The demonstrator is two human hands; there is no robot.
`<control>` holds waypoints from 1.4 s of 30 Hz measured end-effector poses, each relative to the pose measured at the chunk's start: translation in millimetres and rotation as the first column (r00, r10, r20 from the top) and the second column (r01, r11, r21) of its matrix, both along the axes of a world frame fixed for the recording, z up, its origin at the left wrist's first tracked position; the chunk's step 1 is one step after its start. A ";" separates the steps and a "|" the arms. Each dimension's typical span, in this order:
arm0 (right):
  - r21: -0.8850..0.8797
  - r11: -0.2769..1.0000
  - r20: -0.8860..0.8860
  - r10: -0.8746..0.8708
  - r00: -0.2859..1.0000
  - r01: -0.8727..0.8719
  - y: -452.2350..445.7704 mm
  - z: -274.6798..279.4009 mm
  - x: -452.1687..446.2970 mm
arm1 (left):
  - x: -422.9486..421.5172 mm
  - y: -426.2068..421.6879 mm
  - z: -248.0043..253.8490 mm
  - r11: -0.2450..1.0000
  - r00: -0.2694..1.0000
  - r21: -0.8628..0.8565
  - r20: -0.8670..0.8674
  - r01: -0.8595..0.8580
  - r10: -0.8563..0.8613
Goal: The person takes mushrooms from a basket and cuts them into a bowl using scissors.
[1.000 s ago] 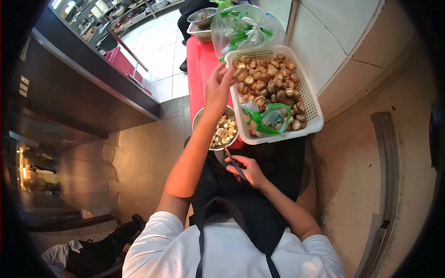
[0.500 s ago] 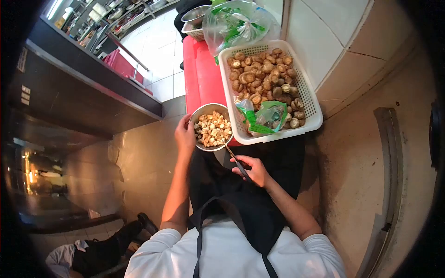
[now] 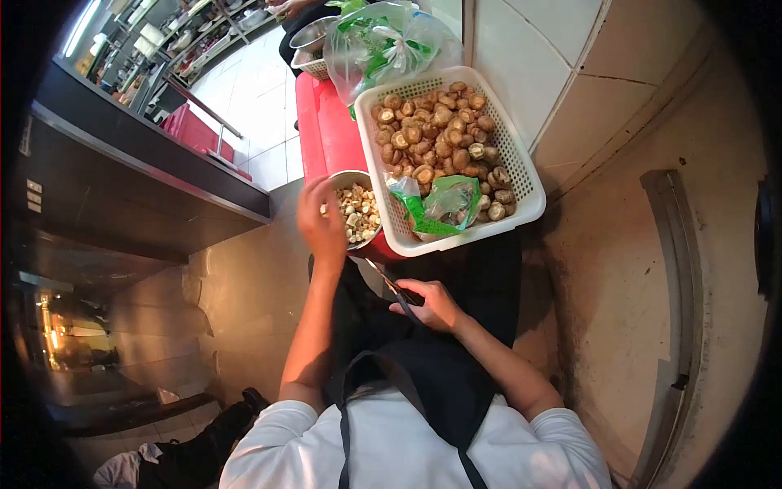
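My left hand [image 3: 320,216] is over the left side of a metal bowl [image 3: 352,174] of pale cut mushroom pieces [image 3: 360,213]. Its fingers are bent, with a small pale bit at the fingertips that is too small to name. My right hand [image 3: 433,305] is closed round the dark handles of scissors [image 3: 394,287], whose blades point up and left, just below the bowl. Right of the bowl stands a white perforated basket [image 3: 533,196] heaped with brown mushrooms [image 3: 440,130], and a green and clear plastic bag [image 3: 444,208] lies on them.
Bowl and basket rest on a red bench [image 3: 330,130]. Behind are a knotted clear bag [image 3: 391,49], another metal bowl [image 3: 312,34] and part of a person [image 3: 297,12]. A tiled wall [image 3: 562,98] runs along the right. Another person [image 3: 183,452] is at lower left.
My left hand went from the basket to the bowl's left rim, then over the bowl. The scissors' blades have moved from the bowl's edge to below it. The view has shifted slightly.
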State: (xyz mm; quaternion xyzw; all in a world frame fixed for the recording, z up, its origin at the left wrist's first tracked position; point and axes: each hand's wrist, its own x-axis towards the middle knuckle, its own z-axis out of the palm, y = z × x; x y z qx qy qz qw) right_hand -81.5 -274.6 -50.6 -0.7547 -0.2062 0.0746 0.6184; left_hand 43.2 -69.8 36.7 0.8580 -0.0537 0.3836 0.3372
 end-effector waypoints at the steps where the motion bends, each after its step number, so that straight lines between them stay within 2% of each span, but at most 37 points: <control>1: -0.013 1.000 0.005 0.015 1.000 -0.014 0.8 -1.3 0.0 | -0.3 -17.1 14.7 0.984 0.982 -0.054 -0.064 0.172 -0.175; 2: -0.027 0.999 0.012 0.032 0.999 -0.032 1.7 -2.6 -0.4 | 2.9 -32.8 22.6 0.946 0.953 0.114 -0.064 0.302 -0.296; 3: -0.030 0.999 0.030 0.042 0.999 -0.041 3.0 -4.8 -0.8 | 3.8 -54.4 31.7 0.852 0.843 0.044 -0.184 0.521 -0.506; 5: -0.037 0.998 0.075 0.053 0.996 -0.051 5.9 -8.5 -0.7 | 14.5 -92.3 39.7 0.588 0.619 0.200 -0.324 0.784 -0.716; 6: -0.063 0.996 0.069 0.066 0.995 -0.062 6.6 -7.7 -1.1 | 22.1 -104.6 36.2 0.502 0.634 0.386 -0.470 0.774 -0.614; 8: -0.118 0.990 0.055 0.084 0.995 -0.077 5.5 -6.0 -2.8 | 37.3 -122.1 17.4 0.203 0.687 0.661 -0.651 0.722 -0.322; 10: -0.136 0.988 0.071 0.083 0.994 -0.073 3.0 -6.9 -3.3 | 47.8 -127.2 -1.8 0.097 0.763 0.790 -0.541 0.605 -0.353; 11: -0.141 0.988 0.076 0.080 0.994 -0.069 1.7 -7.1 -3.1 | 52.4 -128.9 -10.2 0.042 0.790 0.843 -0.485 0.537 -0.374; 14: -0.133 0.989 0.024 0.063 0.998 -0.059 -4.2 1.8 -1.5 | 41.7 -134.5 7.2 -0.125 0.816 0.871 -0.490 0.476 -0.306; 17: -0.108 0.992 0.062 0.074 0.995 -0.067 -2.9 0.0 -0.3 | 43.2 -126.9 1.3 -0.246 0.780 0.842 -0.538 0.480 -0.318; 20: -0.148 0.984 0.085 0.110 0.990 -0.097 -1.6 1.6 -2.9 | 38.5 -126.5 4.2 -0.198 0.791 0.849 -0.528 0.489 -0.310; 23: -0.170 0.975 0.034 0.151 0.988 -0.143 -4.7 11.1 -2.1 | 43.4 -126.7 0.0 -0.208 0.790 0.877 -0.480 0.432 -0.382; 26: -0.187 0.973 0.034 0.145 0.989 -0.137 -4.7 0.8 -2.3 | 63.5 -115.0 -3.6 -0.142 0.741 0.843 -0.527 0.519 -0.416; 28: -0.168 0.979 0.047 0.122 0.991 -0.113 -4.9 0.5 -2.6 | 73.5 -110.8 12.4 0.009 0.699 0.763 -0.587 0.646 -0.409; 30: -0.154 0.983 0.060 0.107 0.992 -0.097 -3.6 0.1 -2.2 | 79.4 -108.8 34.5 0.158 0.636 0.633 -0.665 0.758 -0.392; 31: -0.151 0.984 0.065 0.104 0.992 -0.093 -3.5 -0.4 -2.1 | 80.7 -110.0 40.4 0.280 0.594 0.525 -0.670 0.803 -0.446; 34: -0.170 0.979 0.046 0.123 0.991 -0.113 -1.7 -1.4 -2.1 | 77.7 -110.8 53.1 0.375 0.580 0.446 -0.680 0.813 -0.448; 37: -0.192 0.975 0.052 0.126 0.991 -0.114 -2.9 0.5 -2.0 | 73.8 -103.1 55.8 0.488 0.489 0.233 -0.714 0.841 -0.501; 40: -0.145 0.987 0.098 0.087 0.991 -0.072 -2.5 -2.3 -2.6 | 64.9 -84.1 56.1 0.644 0.446 -0.108 -0.635 0.757 -0.631; 42: -0.121 0.992 0.106 0.053 0.993 -0.040 -1.7 -2.7 -2.2 | 58.6 -64.5 55.8 0.663 0.375 -0.459 -0.572 0.592 -0.730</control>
